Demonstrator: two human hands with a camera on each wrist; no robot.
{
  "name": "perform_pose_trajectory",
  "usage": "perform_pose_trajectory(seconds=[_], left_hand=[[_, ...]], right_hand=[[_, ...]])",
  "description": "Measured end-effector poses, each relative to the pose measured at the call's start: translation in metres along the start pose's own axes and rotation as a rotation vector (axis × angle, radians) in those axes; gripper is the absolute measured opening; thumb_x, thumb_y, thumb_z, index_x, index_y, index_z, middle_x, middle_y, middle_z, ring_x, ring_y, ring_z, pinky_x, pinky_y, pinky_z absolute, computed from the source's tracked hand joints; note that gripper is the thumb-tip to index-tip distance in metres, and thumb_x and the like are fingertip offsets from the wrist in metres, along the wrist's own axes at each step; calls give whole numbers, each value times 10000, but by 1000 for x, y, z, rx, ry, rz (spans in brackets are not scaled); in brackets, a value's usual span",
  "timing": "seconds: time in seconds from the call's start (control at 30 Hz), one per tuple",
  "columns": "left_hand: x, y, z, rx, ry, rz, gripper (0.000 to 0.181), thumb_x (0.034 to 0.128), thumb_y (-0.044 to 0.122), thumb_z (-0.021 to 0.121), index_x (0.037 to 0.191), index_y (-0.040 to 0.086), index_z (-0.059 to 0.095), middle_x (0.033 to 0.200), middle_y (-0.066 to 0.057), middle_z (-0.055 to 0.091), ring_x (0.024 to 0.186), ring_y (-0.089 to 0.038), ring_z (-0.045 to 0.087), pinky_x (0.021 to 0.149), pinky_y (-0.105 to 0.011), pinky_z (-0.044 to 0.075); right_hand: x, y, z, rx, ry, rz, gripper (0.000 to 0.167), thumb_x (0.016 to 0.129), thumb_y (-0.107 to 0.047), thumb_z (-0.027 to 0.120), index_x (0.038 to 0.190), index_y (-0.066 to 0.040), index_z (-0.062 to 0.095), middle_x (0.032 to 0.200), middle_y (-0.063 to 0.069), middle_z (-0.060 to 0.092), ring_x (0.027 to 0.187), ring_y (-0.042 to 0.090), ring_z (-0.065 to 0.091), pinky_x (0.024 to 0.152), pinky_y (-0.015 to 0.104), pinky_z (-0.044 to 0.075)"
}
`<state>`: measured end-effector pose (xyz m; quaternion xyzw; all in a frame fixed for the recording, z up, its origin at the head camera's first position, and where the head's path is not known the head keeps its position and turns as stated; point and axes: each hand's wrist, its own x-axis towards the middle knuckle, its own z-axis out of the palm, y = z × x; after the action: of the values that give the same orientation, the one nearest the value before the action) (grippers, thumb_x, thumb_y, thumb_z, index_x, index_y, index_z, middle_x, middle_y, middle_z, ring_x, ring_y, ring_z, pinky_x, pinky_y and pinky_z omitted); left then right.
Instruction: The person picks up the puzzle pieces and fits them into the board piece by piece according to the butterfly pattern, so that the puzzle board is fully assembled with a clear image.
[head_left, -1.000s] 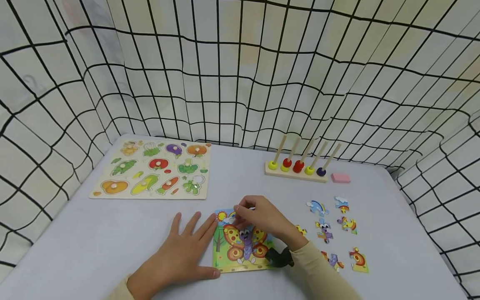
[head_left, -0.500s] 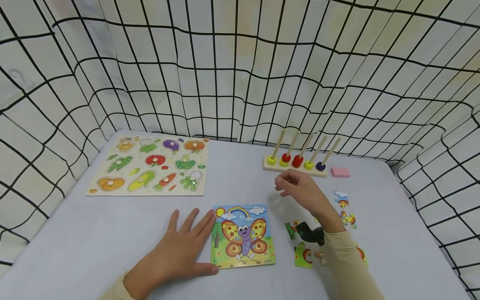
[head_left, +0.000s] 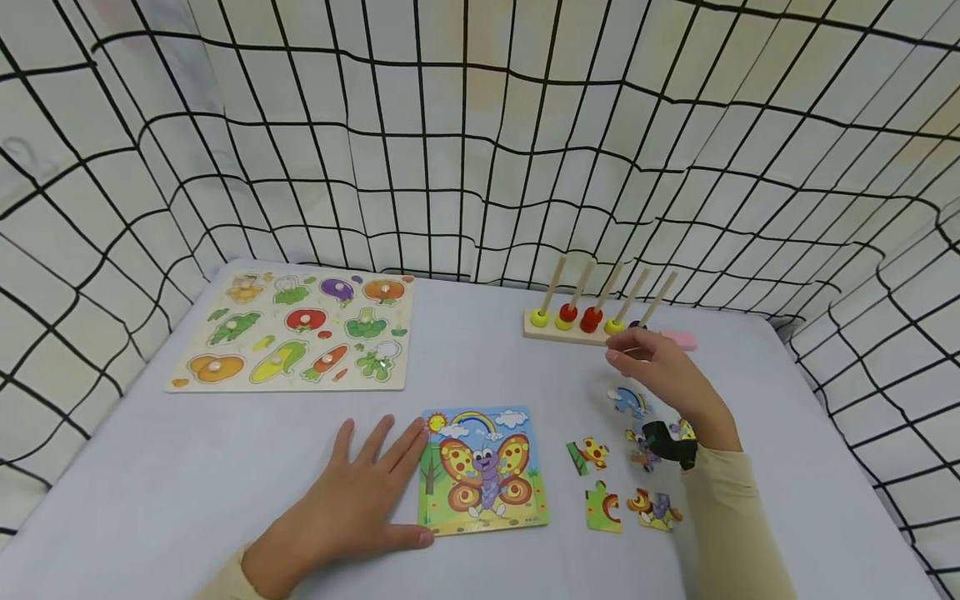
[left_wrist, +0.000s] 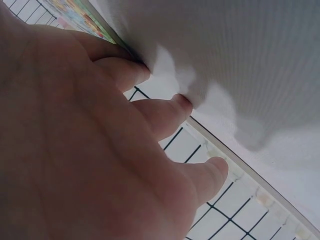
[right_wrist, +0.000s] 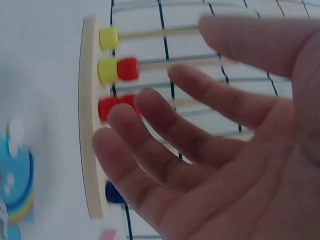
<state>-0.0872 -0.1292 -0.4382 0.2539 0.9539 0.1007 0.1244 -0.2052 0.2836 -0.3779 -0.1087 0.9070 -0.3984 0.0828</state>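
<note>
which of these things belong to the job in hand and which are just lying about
Likely in the job:
butterfly board, touched by the left hand
loose puzzle pieces

Probably lying about:
vegetable board
bead stand, though the right hand is near
pink block

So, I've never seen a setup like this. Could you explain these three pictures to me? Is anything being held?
There's no robot here, only a person's bare hands. The wide picture comes from a camera worn on the head; the two close-ups come from cameras on the wrists.

On the white tabletop lie a butterfly board, loose puzzle pieces and a vegetable board. Farther back are a bead rack and a pink block.

The left hand rests with its fingers at the butterfly board's edge. The right hand hovers near the bead rack; the right wrist view shows its palm and fingers holding nothing. So nothing is gripped.
</note>
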Motion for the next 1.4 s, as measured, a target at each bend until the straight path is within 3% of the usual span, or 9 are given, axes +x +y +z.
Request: perform_pose_trajectory(seconds=[0.1,0.23,0.67,0.93,1.4], left_hand=[[-1,0,0,-6,-4,-1,1221,801,839,714,1667,51,365,1756,-104,273,1589,-483,187,1149,-840,44],[-2,1,-1,-12,-6,0,1218,809,832,716,1668,45,357,1754,-112,274,1587,-488,189,1148,-841,50],[0,-1,-3,-8,22,24,1203,828,792,735,1667,24,343,1752,-120,277,1580,-493,206,1150,-835,67],[-2,-1,-3,-15,12,11,1206,820,790,745,1666,28,349,1753,-119,274,1583,-494,194,1151,-837,53],[-4,-1,-4,-10,17,16,1199,835,790,730,1670,24,337,1754,-123,268,1584,-493,194,1152,-834,60]], right_hand=[[-1,10,-8,-64,-18,-21,441,1086,-301,652,1394,13,628,1360,174,658,1307,383,586,1039,593,517],[-1,19,-11,-121,-42,15,498,1065,-297,684,1428,33,602,1392,229,629,1315,415,566,1047,613,507],[-2,39,-3,-240,-74,109,563,1035,-316,728,1435,47,569,1397,320,574,1296,495,533,1021,659,501],[-7,42,-5,-370,-80,86,530,982,-298,798,1350,43,625,1300,315,590,1204,489,547,955,632,536],[-2,44,6,-426,-109,62,493,941,-296,848,1293,-5,662,1280,275,584,1176,449,532,927,598,532]])
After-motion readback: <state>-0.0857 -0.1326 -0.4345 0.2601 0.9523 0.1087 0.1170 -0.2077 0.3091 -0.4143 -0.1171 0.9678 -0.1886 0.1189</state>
